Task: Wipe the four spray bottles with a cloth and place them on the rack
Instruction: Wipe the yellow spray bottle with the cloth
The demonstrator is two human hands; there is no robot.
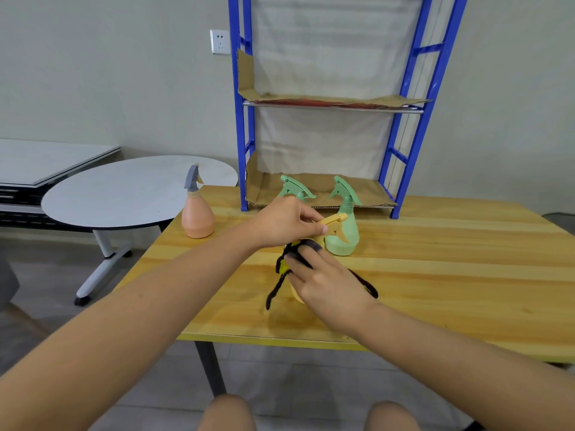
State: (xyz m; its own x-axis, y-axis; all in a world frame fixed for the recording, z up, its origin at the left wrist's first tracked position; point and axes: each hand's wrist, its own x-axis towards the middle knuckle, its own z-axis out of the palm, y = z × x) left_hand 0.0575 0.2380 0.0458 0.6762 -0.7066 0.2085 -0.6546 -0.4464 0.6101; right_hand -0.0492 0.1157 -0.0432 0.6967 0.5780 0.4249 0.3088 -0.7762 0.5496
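Yellow plastic: the spray bottle being wiped [330, 223] shows only its trigger head and a sliver of body; it sits near the middle of the wooden table [451, 275], in front of the blue rack [401, 169]. Left hand [284, 223] has fingers curled round the bottle's neck and head, probably to steady it and leave the body free for wiping. Right hand [323, 276] presses a dark cloth [287, 259] against the body, fingers bent over the cloth and gripping it; loose ends hang down on both sides of the hand. Whether the bottle's base rests on the table or is lifted: cannot tell, both hands cover it. Two green bottles between the hands and the rack: one [343, 225] stands just behind the yellow head, fully on the table; the other [294, 188] shows only its head above the left hand, and I cannot tell whether it stands on the table or on the rack's lower cardboard-lined shelf [351, 189]. Peach bottle with grey head [197, 213] stands left of the rack near the table's far left corner, well apart from the hands. Upper shelf [333, 101] holds cardboard only. Judgement: none clearly racked yet, so early in the task. Rack top cut off by frame edge.
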